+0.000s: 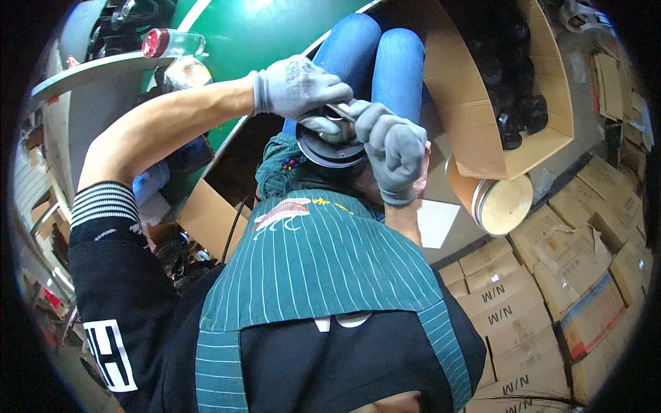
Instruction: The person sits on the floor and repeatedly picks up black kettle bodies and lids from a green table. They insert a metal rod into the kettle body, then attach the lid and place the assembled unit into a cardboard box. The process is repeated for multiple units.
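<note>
Both hands wear grey gloves and meet over my lap. My left hand [303,89] curls over the top of a round dark part with a wide rim [332,158], its thumb on the part's shiny middle. A short metal piece [341,111] shows between the two hands. My right hand [392,146] is closed, thumb and forefinger at the end of that metal piece; the palm side is hidden. Small red and blue wire ends [290,163] show beside the round part, against my green striped apron [330,261].
A green table [255,31] lies ahead on the left, with a red-lidded clear jar [172,43] at its edge. At the right stands an open carton [461,103] of black parts, beside a round stool or drum [506,206]. Stacked cartons [509,316] fill the lower right.
</note>
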### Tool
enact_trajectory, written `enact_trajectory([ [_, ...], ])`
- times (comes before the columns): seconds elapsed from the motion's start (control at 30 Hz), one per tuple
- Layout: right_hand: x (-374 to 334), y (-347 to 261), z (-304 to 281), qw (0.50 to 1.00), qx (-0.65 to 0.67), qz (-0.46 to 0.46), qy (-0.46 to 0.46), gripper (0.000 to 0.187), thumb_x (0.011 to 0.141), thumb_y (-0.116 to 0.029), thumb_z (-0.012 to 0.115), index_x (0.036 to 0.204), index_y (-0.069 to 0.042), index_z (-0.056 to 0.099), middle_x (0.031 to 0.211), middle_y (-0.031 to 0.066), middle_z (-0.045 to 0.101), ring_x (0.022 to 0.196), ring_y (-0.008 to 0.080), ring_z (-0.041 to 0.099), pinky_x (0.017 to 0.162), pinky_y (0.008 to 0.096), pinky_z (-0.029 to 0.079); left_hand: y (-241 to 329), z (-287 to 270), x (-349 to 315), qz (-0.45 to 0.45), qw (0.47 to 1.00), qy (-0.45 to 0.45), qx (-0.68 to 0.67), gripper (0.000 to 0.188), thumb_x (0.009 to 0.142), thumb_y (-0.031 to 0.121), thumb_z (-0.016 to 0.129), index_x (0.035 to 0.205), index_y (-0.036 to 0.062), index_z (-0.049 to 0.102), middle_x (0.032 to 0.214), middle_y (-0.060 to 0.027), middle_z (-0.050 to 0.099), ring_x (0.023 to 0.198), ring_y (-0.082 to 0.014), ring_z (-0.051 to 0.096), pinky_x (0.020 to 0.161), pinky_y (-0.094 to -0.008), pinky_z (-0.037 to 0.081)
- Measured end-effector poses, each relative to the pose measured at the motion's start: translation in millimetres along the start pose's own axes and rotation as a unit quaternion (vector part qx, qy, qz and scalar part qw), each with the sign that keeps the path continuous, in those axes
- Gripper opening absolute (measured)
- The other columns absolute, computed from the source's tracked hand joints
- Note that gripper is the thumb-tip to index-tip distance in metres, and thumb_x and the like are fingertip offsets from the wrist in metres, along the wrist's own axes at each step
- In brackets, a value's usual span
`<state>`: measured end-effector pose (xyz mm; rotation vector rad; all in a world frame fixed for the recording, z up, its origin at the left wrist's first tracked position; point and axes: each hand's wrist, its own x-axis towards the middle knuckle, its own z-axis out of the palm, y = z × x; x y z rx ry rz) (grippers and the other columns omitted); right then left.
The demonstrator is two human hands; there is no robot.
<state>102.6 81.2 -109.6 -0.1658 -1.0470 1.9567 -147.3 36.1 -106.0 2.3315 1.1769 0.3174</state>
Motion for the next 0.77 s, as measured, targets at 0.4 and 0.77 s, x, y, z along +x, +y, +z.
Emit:
enact_trajectory([
  [0.4, -8, -28, 10, 0.963, -0.262, -0.005, -0.066, 0.043, 0.100, -0.021, 0.054, 0.059, -0.010, 0.051, 0.067, 0.0068, 0.057, 0.081, 0.0255, 0.062, 0.110, 0.0582, 0.048, -22, 7, 23, 0.095, 0.994, 0.059, 0.016, 0.073, 0.086, 0.065, 0.077, 0.132, 0.0104, 0.064, 0.098, -0.0113, 0.069, 0.086, -0.0329, 0.074, 0.072, -0.0436, 0.060],
  [0.77, 35, -52, -7, 0.921, -0.330, 0.182, -0.099, 0.074, 0.099, -0.053, 0.070, 0.156, -0.009, 0.056, 0.151, 0.0182, 0.062, 0.144, 0.0442, 0.056, 0.125, 0.0556, 0.038, -3, -12, 3, -0.048, 0.972, 0.188, -0.133, 0.039, 0.095, 0.044, 0.079, 0.113, 0.0094, 0.076, 0.092, -0.0146, 0.078, 0.083, -0.0340, 0.077, 0.075, -0.0427, 0.060],
])
